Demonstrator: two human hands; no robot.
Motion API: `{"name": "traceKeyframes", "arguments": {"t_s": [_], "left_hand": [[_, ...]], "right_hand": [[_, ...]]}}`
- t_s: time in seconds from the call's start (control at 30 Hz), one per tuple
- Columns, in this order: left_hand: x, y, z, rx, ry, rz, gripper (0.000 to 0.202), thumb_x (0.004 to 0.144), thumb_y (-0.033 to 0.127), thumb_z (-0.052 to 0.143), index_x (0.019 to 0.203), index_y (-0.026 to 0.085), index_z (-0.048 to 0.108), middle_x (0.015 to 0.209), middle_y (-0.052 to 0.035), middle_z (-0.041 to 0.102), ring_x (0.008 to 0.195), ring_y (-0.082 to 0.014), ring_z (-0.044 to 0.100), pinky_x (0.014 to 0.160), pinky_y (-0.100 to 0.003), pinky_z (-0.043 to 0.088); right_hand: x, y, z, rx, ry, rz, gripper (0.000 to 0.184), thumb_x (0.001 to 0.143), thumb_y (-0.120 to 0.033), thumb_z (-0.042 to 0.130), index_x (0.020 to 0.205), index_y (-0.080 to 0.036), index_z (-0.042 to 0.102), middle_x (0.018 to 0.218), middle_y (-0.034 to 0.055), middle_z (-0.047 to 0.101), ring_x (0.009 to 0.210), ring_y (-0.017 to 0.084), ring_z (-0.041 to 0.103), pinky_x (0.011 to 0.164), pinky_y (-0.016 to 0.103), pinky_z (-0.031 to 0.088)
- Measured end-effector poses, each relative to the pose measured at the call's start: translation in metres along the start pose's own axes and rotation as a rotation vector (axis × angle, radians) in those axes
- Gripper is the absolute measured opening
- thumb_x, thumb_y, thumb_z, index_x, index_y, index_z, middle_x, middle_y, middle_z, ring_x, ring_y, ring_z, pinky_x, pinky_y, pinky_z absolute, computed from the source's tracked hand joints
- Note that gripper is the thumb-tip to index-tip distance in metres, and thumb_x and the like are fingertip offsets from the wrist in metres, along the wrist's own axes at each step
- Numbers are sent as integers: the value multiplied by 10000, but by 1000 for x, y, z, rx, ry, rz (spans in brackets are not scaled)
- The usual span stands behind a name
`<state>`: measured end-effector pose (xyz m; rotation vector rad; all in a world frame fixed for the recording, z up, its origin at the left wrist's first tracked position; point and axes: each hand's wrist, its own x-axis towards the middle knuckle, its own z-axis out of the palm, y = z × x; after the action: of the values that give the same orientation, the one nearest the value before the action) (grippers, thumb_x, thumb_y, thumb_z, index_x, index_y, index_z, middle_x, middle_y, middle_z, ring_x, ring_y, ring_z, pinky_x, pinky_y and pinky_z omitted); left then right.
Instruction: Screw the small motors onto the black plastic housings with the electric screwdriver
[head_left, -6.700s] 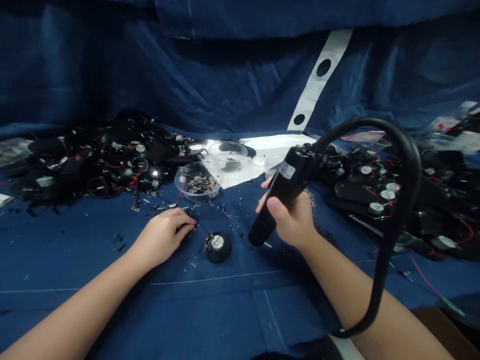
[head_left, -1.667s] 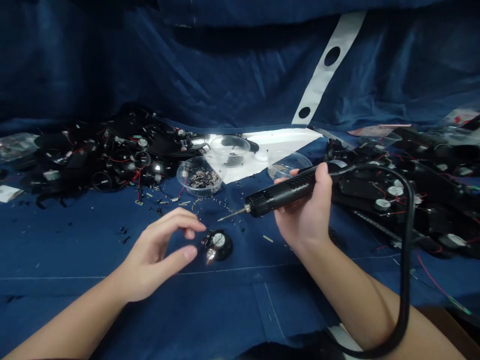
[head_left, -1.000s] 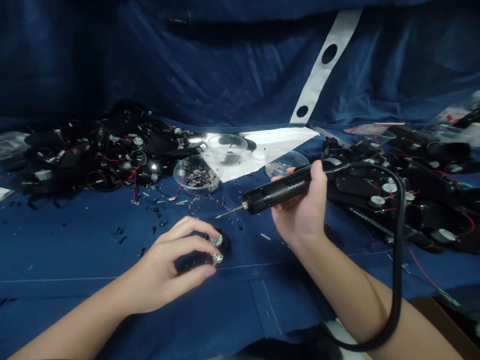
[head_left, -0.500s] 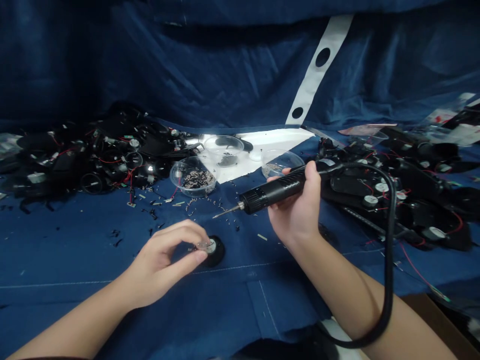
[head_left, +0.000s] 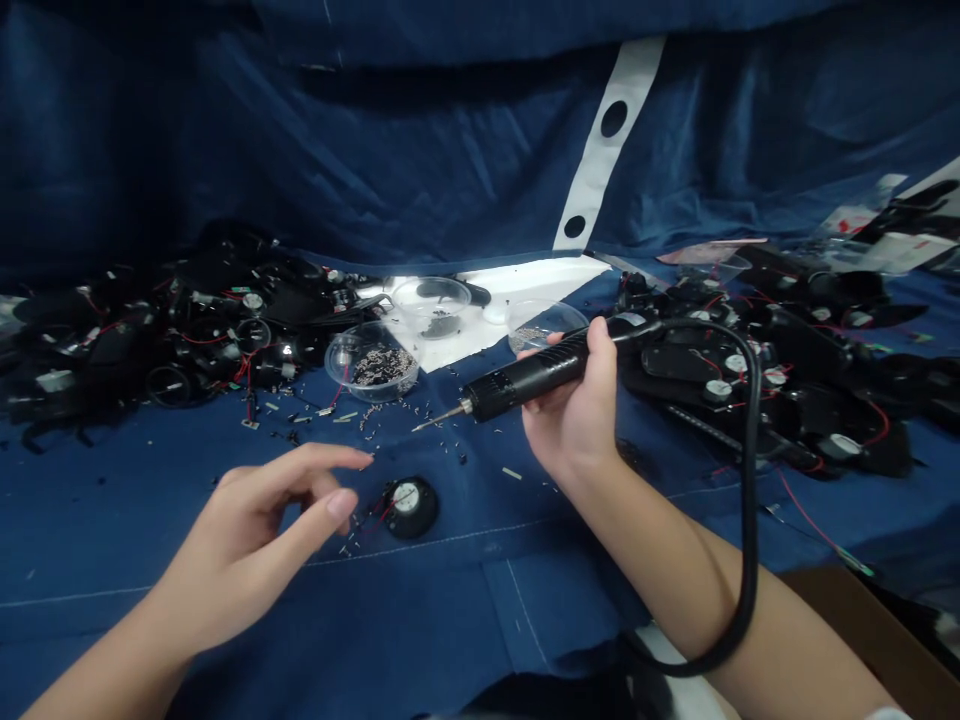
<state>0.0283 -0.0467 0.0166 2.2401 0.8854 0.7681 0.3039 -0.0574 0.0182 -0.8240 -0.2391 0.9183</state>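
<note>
The round, black, plastic-looking part lies on the blue fabric work surface in front of you, between your hands. You see one white disc on its upper face, set toward the left, and thin wires, some red, at its left side; details there are too small to tell.

Your left hand is near it but apart, thumb and forefinger spread wide and gripping nothing visible; the other fingers curl under, partly hidden.

Your right hand wraps firmly around one black, cylindrical electric screwdriver. Its single slim metal bit points left and slightly downward, and one thick black cable loops back past your forearm.

Beyond your hands you have three clear, round plastic bowls on or beside one white sheet; the left one holds black and silver screws. Two heaps of black parts with red wires, a left heap and a right heap, are too tangled to count.
</note>
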Motion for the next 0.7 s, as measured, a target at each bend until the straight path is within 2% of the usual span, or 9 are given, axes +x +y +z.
{"name": "traceKeyframes", "arguments": {"t_s": [0.1, 0.2, 0.4, 0.53, 0.7], "left_hand": [[-6, 8, 0, 104, 48, 48, 252, 941, 429, 656, 1156, 305, 699, 724, 70, 708, 584, -100, 648, 534, -167, 516], [-10, 9, 2, 197, 79, 54, 194, 886, 440, 728, 1035, 317, 736, 772, 75, 747, 606, -102, 686, 552, -138, 536], [-18, -3, -4, 193, 69, -112, 260, 848, 549, 726, 967, 322, 769, 833, 59, 791, 659, -146, 746, 554, -139, 573], [-17, -13, -4, 219, 60, -195, 338, 794, 617, 729, 918, 309, 794, 845, 18, 799, 688, -187, 755, 607, -199, 614], [-15, -24, 0, -51, -44, -432, 372, 742, 604, 787, 903, 268, 787, 853, -36, 795, 793, -233, 771, 676, -244, 634]], "right_hand": [[0, 0, -1, 30, -19, -14, 500, 803, -693, 698, 887, -220, 558, 667, 8, 637, 483, 108, 486, 440, 247, 288], [2, 0, -2, 42, -16, -21, 519, 775, -686, 739, 891, -215, 555, 651, -3, 627, 502, 115, 511, 443, 239, 286], [5, 1, -3, 27, 1, -21, 492, 793, -670, 723, 893, -218, 559, 667, -4, 630, 560, 135, 573, 441, 234, 301], [4, 1, -3, 46, -12, -18, 497, 796, -677, 728, 883, -217, 563, 665, -5, 627, 542, 125, 557, 434, 227, 298], [5, 1, -5, 41, -24, -15, 492, 807, -681, 713, 891, -222, 558, 678, 1, 640, 542, 129, 551, 447, 233, 309]]}}
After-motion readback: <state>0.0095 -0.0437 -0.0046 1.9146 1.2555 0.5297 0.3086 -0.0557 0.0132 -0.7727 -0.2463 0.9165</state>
